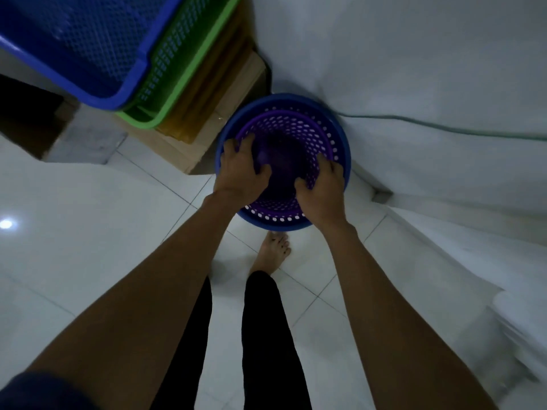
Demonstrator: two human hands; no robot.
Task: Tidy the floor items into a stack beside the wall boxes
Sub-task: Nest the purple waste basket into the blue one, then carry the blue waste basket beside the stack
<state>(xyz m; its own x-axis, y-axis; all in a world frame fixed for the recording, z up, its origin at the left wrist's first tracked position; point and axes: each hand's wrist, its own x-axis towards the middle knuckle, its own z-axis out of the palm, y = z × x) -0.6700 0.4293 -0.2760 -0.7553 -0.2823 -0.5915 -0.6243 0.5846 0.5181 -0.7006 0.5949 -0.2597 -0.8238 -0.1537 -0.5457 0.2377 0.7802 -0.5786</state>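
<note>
White tiled floor [88, 217] runs under us to a white wall [414, 54] from twelve round to four o'clock. Where they meet, straight ahead at twelve, stands a blue basket [345, 161], and a purple basket [299, 131] full of holes sits nested inside it.

Our left hand [241, 167] grips the purple rim at its nine o'clock side: fingers spread along the rim, thumb hooked down inside. Our right hand [322, 187] grips the rim at about four o'clock, fingers curled close together over the edge and thumb pressed on the inner wall. How tightly either hand presses, we cannot tell.

The blue basket's ten o'clock edge looks to touch a cardboard box [183, 143], though we cannot be sure. On that box lies a green crate [177, 54], with a blue crate [88, 39] nested in it. On the far side the basket sits close to the wall, where a green cable [444, 128] runs off toward three o'clock. Our bare foot [273, 247] stands just beside the basket at six. Bare floor opens from seven to nine o'clock.
</note>
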